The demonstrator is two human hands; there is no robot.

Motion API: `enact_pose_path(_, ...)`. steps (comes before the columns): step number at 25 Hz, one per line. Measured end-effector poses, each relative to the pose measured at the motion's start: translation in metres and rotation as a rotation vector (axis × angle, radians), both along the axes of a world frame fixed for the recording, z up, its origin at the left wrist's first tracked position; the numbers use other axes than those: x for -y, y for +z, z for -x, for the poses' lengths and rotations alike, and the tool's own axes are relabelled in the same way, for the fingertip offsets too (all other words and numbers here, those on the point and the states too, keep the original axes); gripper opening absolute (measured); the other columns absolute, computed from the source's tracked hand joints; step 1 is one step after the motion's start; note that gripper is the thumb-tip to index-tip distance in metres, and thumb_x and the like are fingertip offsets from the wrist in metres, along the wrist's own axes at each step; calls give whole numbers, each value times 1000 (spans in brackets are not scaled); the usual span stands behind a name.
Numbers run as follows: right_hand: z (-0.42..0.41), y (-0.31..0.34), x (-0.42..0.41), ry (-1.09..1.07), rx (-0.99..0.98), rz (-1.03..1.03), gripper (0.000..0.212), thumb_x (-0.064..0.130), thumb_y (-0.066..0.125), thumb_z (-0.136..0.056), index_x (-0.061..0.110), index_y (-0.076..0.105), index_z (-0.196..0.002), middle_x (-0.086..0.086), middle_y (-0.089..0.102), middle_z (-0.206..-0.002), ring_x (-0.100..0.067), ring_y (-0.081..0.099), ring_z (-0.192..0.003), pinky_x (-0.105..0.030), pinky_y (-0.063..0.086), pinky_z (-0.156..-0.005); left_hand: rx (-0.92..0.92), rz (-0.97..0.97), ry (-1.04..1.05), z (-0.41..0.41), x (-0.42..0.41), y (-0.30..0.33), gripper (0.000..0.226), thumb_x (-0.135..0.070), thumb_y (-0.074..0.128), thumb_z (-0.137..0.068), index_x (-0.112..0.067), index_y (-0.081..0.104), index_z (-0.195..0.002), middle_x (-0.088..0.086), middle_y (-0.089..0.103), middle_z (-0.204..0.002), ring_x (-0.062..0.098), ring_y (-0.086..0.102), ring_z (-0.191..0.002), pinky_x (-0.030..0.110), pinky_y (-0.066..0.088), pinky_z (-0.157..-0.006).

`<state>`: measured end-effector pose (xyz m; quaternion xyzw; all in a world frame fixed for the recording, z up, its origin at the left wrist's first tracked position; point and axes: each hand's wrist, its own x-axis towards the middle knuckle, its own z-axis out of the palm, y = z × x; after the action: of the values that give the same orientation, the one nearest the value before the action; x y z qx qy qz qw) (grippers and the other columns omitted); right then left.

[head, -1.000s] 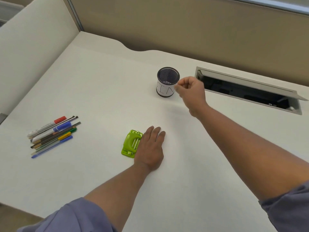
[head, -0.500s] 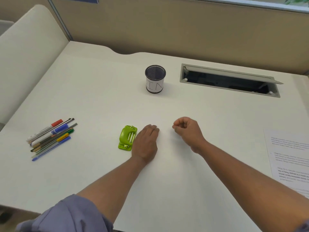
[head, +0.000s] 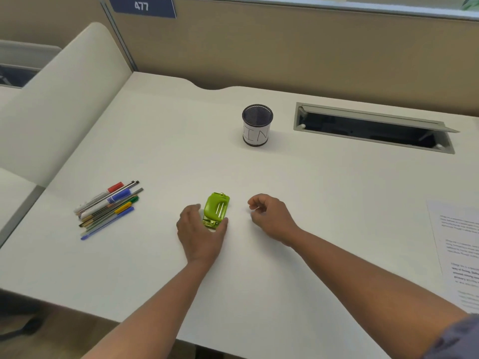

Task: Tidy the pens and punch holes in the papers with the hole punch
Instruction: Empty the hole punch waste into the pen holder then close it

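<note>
Head view. Papers (head: 458,252) cut off at right frame edge, print illegible. Left hand (head: 199,233) cupped round near end of green hole punch (head: 216,209), thumb and fingers on either side; firm grip or mere contact: cannot tell. Right hand (head: 270,216) just right of punch, fingers loosely curled, holding nothing. Pens (head: 108,207) bundled at left on white table (head: 168,151). Mesh pen cup (head: 257,125) upright farther back.

Office cubicle workstation: a white desk (head: 155,141) enclosed by beige fabric partition panels (head: 298,53), one bearing a numbered plate reading 477 (head: 142,6); a recessed cable hatch (head: 373,128) with its flap raised, a mesh pen cup (head: 257,125), loose pens (head: 108,207) and printed papers (head: 458,242) indicate clerical use
</note>
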<state>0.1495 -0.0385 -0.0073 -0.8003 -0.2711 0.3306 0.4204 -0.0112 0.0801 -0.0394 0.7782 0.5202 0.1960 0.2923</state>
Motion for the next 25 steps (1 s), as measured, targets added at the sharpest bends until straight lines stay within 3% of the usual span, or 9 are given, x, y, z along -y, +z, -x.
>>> enact_pose_path(3,7,-4,-17,69,38,27,42,9,66,-86,20,62,-127,4,63,-122,-10,57,-98,-8,41,-77,34,28,-82,4,-10,3,35,-39,82,-73,-21,60,-92,-3,62,-97,29,54,-99,39,46,-84)
enact_pose_path(8,-1,-4,-14,90,136,28,66,13,72,-86,18,46,-147,-3,50,-144,-11,50,-112,-23,41,-96,191,208,-227,-17,-10,19,31,-26,84,-74,-30,64,-97,-9,66,-97,19,61,-95,34,51,-81)
enact_pose_path(12,-30,4,13,-22,181,13,64,19,76,-84,22,50,-143,-1,57,-131,-12,56,-103,-24,45,-89,217,241,-445,-63,4,36,35,-22,85,-77,-29,66,-105,-9,67,-104,14,61,-99,28,48,-86)
enact_pose_path(17,-86,14,67,-208,232,-5,50,21,78,-84,22,61,-131,1,65,-116,-13,57,-94,-10,40,-77,153,290,-691,-142,24,49,40,-14,81,-81,-26,64,-115,-10,64,-109,12,60,-104,17,42,-87)
enact_pose_path(20,-110,12,89,-313,223,0,43,21,80,-82,24,65,-123,2,67,-104,-14,59,-91,-22,46,-80,79,274,-813,-185,34,51,42,-11,78,-84,-21,63,-122,-8,64,-113,13,59,-106,9,39,-84)
enact_pose_path(25,-148,0,95,-425,207,-46,36,18,81,-82,28,63,-112,16,65,-97,4,58,-91,-19,46,-80,-4,243,-899,-246,35,46,43,-9,73,-86,-22,59,-125,-10,60,-113,12,56,-104,2,35,-77)
